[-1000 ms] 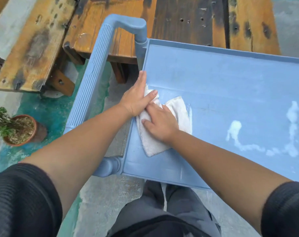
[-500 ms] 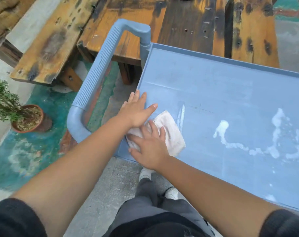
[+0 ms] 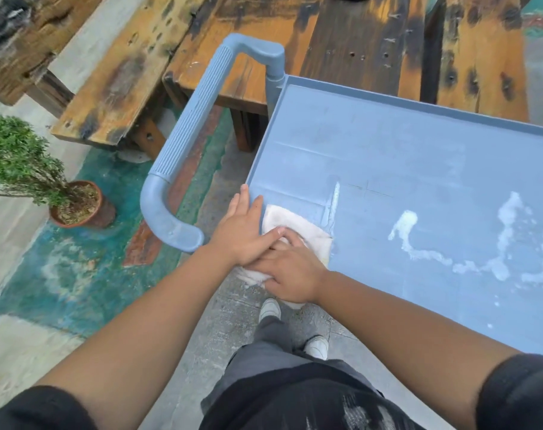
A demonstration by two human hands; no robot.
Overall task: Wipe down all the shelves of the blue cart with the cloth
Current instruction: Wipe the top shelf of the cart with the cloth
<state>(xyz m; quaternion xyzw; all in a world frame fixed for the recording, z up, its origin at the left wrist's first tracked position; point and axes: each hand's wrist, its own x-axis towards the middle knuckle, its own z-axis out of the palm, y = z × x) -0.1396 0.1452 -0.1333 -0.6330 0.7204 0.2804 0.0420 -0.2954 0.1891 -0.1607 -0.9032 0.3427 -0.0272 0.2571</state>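
Observation:
The blue cart's top shelf (image 3: 419, 169) fills the right half of the head view, with white foamy streaks (image 3: 500, 243) on its right part. A white cloth (image 3: 295, 223) lies at the shelf's near left corner and hangs over the edge. My left hand (image 3: 242, 231) rests flat on the cloth's left side along the shelf rim. My right hand (image 3: 291, 274) presses down on the cloth's near part, partly overlapping the left. The lower shelves are hidden.
The cart's ribbed blue handle (image 3: 189, 135) curves out to the left. Weathered wooden benches (image 3: 357, 41) stand behind the cart. A potted plant (image 3: 77, 203) sits on the painted floor at left. My legs and white shoes (image 3: 270, 308) are below.
Both hands have drawn the cloth toward the shelf's near left corner, so part of it now hangs over the edge. The view has tilted, showing more of the handle and floor.

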